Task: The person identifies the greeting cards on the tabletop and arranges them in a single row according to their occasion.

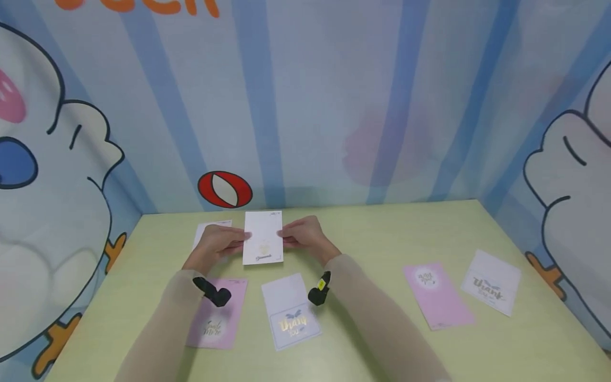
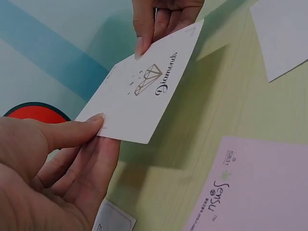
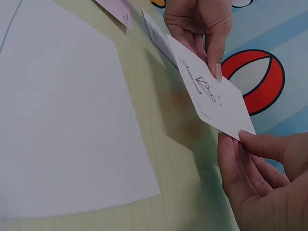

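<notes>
Hands apart, 1 card between: left hand point(image 1: 216, 244) pinches left edge of white Diamonds card point(image 1: 263, 233), right hand point(image 1: 305, 236) pinches right edge. Card's up off the table point(image 1: 367, 244), near the back. White card point(image 1: 199, 235) partly behind left hand. Pink card point(image 1: 236, 313), Thank You card point(image 1: 291, 313) nearer me; 2 others well right.

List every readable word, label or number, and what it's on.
"Diamonds": held white card
"Sensu": left pink card
"Smile More": same left pink card
"thank YOU": middle white card
"thank YOU": right white card
Too small or blurred: other small print, right pink card, half-covered white card.
Cut off: orange lettering.
</notes>
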{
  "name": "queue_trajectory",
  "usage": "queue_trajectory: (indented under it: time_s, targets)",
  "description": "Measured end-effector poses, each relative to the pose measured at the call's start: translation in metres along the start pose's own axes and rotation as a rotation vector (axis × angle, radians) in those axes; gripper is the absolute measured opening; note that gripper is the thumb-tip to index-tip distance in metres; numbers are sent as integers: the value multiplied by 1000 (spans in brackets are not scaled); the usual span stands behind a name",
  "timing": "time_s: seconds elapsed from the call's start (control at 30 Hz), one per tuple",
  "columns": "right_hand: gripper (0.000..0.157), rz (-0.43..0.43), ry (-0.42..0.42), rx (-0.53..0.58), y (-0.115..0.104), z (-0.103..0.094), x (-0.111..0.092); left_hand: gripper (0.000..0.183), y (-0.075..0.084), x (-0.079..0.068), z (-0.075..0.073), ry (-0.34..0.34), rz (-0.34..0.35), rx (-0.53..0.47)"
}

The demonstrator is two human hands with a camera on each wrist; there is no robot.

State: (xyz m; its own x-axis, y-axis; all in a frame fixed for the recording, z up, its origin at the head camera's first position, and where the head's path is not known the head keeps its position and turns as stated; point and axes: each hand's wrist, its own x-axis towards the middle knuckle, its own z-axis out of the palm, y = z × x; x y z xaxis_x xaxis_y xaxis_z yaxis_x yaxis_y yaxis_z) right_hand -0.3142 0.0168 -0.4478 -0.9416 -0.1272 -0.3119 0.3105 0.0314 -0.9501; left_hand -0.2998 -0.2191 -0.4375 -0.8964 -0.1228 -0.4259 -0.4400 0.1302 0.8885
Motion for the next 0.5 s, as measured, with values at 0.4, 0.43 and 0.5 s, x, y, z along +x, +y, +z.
queue_trajectory:
  time_s: [0.4,0.43,0.5]
  targets:
    - [19,-41,125,-174,-4,31,18,49,2,20,-9,151,-111,60]
    - [18,-47,126,-192,-4,32,19,49,1,22,-9,160,-112,71]
    - [16,-66,127,-239,-3,34,20,47,0,23,-8,178,-102,99]
